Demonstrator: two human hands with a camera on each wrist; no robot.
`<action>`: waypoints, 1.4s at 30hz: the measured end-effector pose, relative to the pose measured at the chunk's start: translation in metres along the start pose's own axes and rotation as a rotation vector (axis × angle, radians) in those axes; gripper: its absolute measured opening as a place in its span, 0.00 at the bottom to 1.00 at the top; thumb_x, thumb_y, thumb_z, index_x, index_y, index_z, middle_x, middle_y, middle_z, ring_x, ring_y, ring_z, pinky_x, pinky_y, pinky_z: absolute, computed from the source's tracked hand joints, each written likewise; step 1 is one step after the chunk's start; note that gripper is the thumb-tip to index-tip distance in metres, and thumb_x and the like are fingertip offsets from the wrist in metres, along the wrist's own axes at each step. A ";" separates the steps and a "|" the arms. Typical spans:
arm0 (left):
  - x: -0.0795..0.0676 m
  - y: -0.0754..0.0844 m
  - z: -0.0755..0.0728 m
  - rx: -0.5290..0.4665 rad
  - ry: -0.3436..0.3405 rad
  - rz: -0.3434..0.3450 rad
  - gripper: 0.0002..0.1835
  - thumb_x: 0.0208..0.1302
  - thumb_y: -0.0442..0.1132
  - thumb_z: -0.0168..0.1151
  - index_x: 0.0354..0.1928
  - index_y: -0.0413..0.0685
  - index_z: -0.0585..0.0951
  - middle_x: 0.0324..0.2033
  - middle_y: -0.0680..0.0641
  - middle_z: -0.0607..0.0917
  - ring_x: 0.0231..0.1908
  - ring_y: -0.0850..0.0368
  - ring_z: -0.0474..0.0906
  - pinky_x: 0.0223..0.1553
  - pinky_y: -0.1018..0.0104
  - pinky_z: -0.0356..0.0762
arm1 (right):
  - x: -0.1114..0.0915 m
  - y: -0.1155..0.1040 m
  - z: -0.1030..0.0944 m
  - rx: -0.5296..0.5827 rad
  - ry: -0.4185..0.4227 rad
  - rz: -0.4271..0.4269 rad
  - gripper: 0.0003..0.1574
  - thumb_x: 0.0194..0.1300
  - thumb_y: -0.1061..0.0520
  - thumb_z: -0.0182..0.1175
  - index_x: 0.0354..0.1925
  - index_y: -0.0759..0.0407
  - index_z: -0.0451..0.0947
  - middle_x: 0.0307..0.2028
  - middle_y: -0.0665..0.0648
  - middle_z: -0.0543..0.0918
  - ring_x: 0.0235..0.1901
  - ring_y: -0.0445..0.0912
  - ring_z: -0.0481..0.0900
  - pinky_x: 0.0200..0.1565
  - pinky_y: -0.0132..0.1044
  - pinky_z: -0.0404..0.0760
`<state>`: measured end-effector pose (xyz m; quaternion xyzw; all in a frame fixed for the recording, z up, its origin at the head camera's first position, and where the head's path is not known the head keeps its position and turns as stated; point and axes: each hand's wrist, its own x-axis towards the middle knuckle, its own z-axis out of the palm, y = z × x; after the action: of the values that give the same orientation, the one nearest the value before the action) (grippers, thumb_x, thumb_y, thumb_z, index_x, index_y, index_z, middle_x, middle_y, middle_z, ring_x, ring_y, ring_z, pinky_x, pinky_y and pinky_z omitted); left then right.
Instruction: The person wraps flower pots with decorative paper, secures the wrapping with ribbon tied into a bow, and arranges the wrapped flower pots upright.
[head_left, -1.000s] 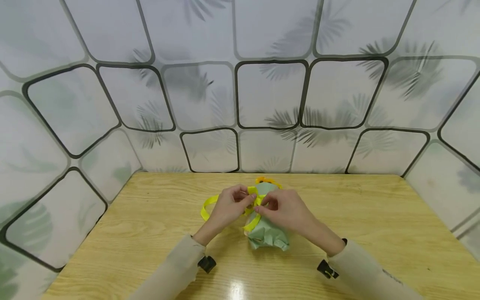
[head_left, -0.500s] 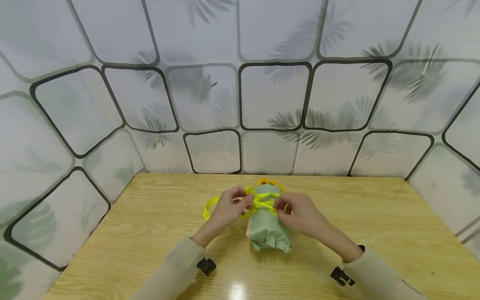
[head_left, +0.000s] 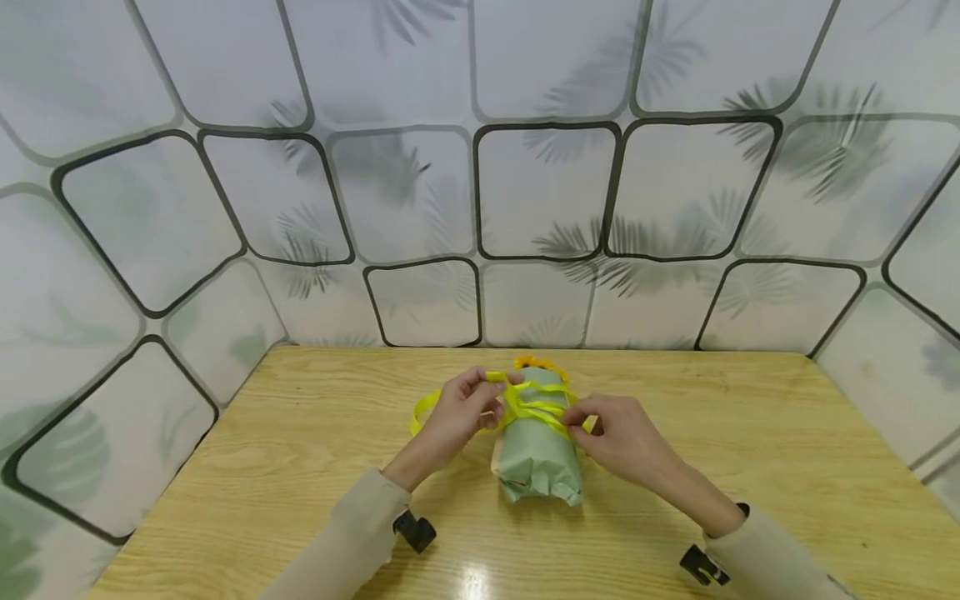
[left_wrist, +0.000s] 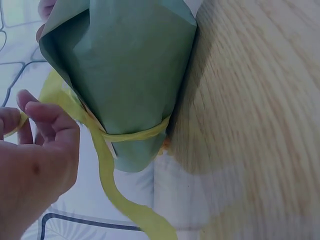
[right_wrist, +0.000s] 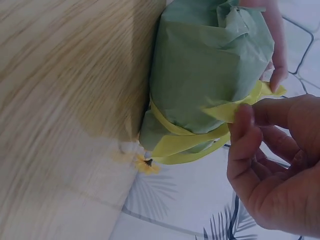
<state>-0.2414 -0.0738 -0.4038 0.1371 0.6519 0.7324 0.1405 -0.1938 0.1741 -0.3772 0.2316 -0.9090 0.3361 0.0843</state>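
Note:
A bouquet wrapped in green paper lies on the table, its orange-yellow flowers at the far end. Yellow ribbon crosses around its middle, with loops and a loose end trailing left. At the bouquet's left side, my left hand pinches the ribbon between thumb and fingers. My right hand pinches another length of ribbon at the right side. In the right wrist view, several ribbon strands wrap the green paper. The left wrist view has a ribbon tail hanging down.
The wooden table extends on both sides of the bouquet. Behind it hangs a patterned fabric backdrop that also closes in both sides. A black strap buckle sits at the left sleeve, another buckle at the right.
The right hand has moved from the knot out to the right, drawing ribbon across the bouquet. The left hand has stayed nearly in place, raised slightly at the fingertips.

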 end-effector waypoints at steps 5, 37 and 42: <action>0.001 -0.001 0.000 -0.019 -0.065 -0.020 0.07 0.83 0.43 0.45 0.45 0.49 0.70 0.53 0.53 0.88 0.27 0.63 0.74 0.31 0.70 0.72 | -0.002 0.003 0.000 0.006 0.005 0.014 0.09 0.63 0.67 0.67 0.34 0.55 0.88 0.37 0.54 0.90 0.25 0.35 0.82 0.27 0.27 0.80; 0.000 -0.007 -0.003 -0.011 -0.025 -0.079 0.13 0.84 0.48 0.41 0.59 0.50 0.66 0.61 0.47 0.84 0.30 0.61 0.78 0.35 0.66 0.80 | -0.035 0.039 -0.015 -0.035 -0.164 0.059 0.08 0.65 0.64 0.64 0.34 0.52 0.84 0.32 0.46 0.87 0.31 0.32 0.82 0.33 0.29 0.82; 0.000 -0.008 -0.004 -0.029 -0.007 -0.097 0.25 0.84 0.49 0.42 0.75 0.49 0.56 0.59 0.47 0.85 0.30 0.60 0.79 0.34 0.65 0.78 | -0.040 0.049 -0.019 -0.045 -0.189 0.084 0.07 0.66 0.63 0.65 0.34 0.50 0.84 0.33 0.46 0.87 0.32 0.33 0.82 0.34 0.29 0.82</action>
<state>-0.2424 -0.0762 -0.4118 0.1058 0.6465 0.7337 0.1801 -0.1820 0.2340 -0.4029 0.2219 -0.9291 0.2957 -0.0108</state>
